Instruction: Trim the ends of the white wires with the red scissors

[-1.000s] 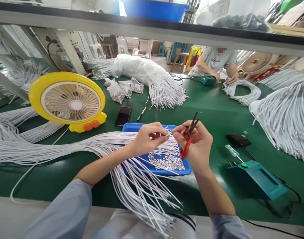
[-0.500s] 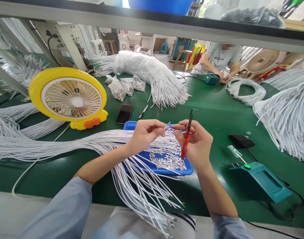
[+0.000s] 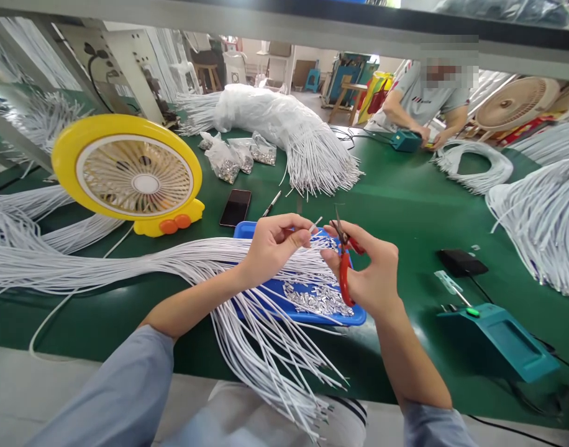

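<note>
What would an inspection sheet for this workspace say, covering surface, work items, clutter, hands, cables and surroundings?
Surface: green table, glossy.
Work items: white wires lie partly over a blue tray; small metal pieces inside it.
Clutter: yellow fan, phone, pen, small filled bags.
Hands: left hand pinches a thin white piece, perhaps a wire end; right hand holds red-handled scissors, blades apart.
Cables: black cord beside the teal machine; its full route is hidden.
Surroundings: another person across the table, more wire bundles at right, shelf above.
</note>
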The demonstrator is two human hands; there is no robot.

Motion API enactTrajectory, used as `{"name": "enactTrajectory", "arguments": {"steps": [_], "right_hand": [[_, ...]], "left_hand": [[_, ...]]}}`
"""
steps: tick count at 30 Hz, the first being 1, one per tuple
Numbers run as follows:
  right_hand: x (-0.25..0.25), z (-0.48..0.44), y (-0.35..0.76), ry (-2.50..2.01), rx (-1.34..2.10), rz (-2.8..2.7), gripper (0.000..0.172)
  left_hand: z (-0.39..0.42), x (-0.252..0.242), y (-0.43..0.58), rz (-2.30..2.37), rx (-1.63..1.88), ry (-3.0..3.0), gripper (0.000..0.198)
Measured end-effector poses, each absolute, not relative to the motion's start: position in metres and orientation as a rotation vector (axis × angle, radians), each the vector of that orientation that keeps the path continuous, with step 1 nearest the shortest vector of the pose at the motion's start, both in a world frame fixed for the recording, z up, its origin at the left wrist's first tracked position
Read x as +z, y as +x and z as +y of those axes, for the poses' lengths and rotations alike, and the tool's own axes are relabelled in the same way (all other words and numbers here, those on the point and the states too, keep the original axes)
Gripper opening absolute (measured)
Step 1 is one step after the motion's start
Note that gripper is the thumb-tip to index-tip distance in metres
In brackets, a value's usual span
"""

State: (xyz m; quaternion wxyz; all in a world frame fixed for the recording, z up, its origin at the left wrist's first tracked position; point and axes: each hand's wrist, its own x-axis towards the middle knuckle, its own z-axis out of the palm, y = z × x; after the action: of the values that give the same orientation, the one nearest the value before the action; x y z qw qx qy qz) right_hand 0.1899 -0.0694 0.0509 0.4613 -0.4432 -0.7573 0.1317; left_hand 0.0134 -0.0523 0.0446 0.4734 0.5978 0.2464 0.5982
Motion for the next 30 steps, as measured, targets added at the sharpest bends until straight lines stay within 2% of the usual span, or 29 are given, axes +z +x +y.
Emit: {"name": "enactTrajectory", "arguments": {"steps": [12, 24, 30], "right_hand": [[0.0529, -0.072, 0.185, -1.123, 0.147, -2.013, 0.033], [0.0554, -0.0771, 0.1851, -1.125, 0.179, -2.03, 0.032], [0.0547, -0.0681, 0.1929, -1.202, 0.216, -1.975, 0.031]], "left_hand": [[-0.052, 0.0404, 0.0147, 0.556, 1.509, 1.608, 0.01], [-0.0542, 0.0412, 0.012, 0.599, 1.469, 1.716, 0.014], [-0.0462, 0.0368, 0.0115, 0.575, 1.567, 1.594, 0.009]]}}
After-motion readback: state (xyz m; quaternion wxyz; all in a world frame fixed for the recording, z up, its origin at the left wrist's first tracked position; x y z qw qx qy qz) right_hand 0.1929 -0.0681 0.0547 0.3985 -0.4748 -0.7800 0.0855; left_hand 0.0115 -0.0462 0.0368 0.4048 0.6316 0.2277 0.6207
